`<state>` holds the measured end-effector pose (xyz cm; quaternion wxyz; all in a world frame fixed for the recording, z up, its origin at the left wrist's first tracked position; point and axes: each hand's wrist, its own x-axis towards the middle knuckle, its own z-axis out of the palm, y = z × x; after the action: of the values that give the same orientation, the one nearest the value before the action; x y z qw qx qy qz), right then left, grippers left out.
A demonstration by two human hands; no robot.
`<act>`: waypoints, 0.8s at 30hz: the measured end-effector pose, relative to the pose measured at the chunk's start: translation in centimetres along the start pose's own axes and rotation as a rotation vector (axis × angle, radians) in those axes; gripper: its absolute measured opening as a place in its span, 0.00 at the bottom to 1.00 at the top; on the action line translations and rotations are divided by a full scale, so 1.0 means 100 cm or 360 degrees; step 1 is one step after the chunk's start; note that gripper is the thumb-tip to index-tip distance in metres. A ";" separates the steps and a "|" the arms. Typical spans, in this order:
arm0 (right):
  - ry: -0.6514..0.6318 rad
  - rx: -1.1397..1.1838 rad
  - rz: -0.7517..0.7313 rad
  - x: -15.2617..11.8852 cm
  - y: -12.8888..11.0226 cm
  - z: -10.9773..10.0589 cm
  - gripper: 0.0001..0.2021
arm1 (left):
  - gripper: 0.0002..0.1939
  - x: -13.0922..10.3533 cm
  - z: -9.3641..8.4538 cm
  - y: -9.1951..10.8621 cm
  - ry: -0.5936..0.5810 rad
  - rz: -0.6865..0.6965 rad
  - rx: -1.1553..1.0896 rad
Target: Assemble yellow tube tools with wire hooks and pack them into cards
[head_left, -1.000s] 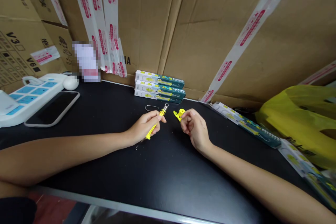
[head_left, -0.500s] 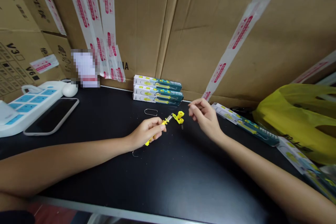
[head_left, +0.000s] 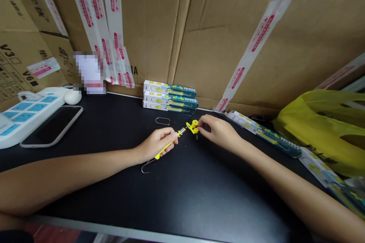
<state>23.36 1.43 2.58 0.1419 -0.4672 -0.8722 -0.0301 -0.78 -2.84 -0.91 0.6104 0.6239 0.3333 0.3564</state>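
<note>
My left hand (head_left: 159, 143) is wrapped round the yellow tube of a spring scale (head_left: 166, 149), held aslant above the black table. A wire hook (head_left: 146, 167) extends from its lower end, and a metal piece (head_left: 181, 131) shows at its upper end. Small yellow plastic parts (head_left: 192, 126) lie just beyond that end. My right hand (head_left: 218, 131) reaches these parts from the right, thumb and forefinger slightly apart at their edge; whether they touch is unclear. A small coil spring (head_left: 196, 136) lies below the parts. A bent wire loop (head_left: 162, 121) rests behind my left hand.
Stacked spring-scale boxes (head_left: 170, 97) stand at the table's back, against taped cardboard (head_left: 154, 26). More boxes (head_left: 265, 134) line the right side beside a yellow plastic bag (head_left: 322, 121). A phone (head_left: 53, 127) and a white power strip (head_left: 34, 108) lie at left.
My right hand has moved left and down to the yellow parts. My left hand keeps hold of the spring scale, and more of its wire hook shows.
</note>
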 end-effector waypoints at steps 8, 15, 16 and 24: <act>-0.0034 -0.0533 -0.0061 0.004 -0.024 0.007 0.10 | 0.13 0.001 0.001 0.005 -0.0003 -0.0034 -0.0073; -0.0211 -0.0830 -0.0007 0.027 -0.047 0.010 0.12 | 0.10 -0.001 0.000 0.008 0.0049 -0.0056 -0.0163; -0.0232 -0.0830 0.0013 0.029 -0.049 0.010 0.12 | 0.10 -0.001 0.000 0.007 0.0039 -0.0049 -0.0168; -0.0204 -0.0826 0.0072 0.035 -0.053 0.014 0.09 | 0.18 0.000 -0.002 -0.002 0.0041 0.0004 -0.0009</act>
<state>16.85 1.52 2.59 -0.0376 -0.5082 -0.8319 -0.2198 -0.91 -2.72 -1.13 0.6075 0.6180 0.3392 0.3660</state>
